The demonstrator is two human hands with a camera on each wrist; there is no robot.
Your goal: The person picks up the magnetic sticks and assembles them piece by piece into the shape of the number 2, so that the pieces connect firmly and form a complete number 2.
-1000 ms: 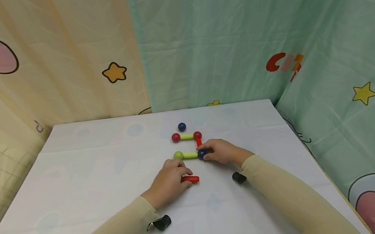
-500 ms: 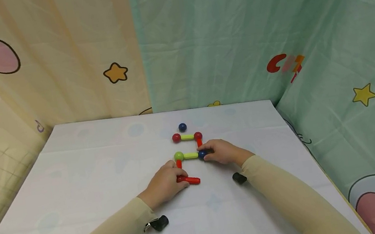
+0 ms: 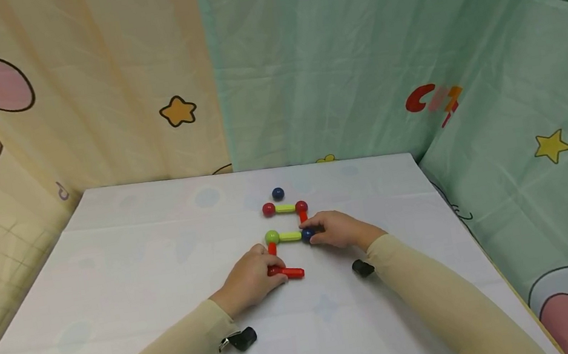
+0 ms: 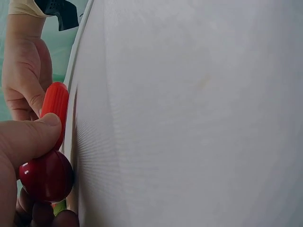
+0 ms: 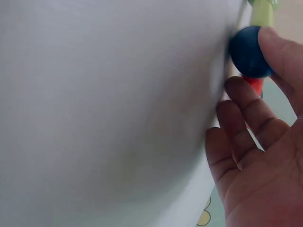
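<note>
My left hand (image 3: pixel 249 279) pinches a dark red ball (image 4: pixel 46 177) between thumb and fingers. From that ball a red stick (image 3: pixel 293 273) points right, and the thumb lies along its near end in the left wrist view. A second red stick (image 3: pixel 272 248) runs from my left fingers up to a green ball (image 3: pixel 271 237). Between the green ball and a blue ball (image 5: pixel 249 52) lies a yellow-green stick (image 3: pixel 290 236). My right hand (image 3: pixel 337 229) pinches the blue ball, partly hiding it. Above it, a red stick (image 3: pixel 303 217) leads to a red ball (image 3: pixel 301 207).
At the top of the joined pieces, a yellow-green stick (image 3: pixel 285 208) ends in another red ball (image 3: pixel 268 209). A loose dark blue ball (image 3: pixel 278 194) lies just beyond. Everything rests on a white-covered table (image 3: pixel 125 256) with printed curtains (image 3: pixel 302 76) behind it.
Over the first half second my left hand shifted slightly left and toward the near edge, uncovering the red stick below the green ball. My right hand has stayed at the blue ball.
</note>
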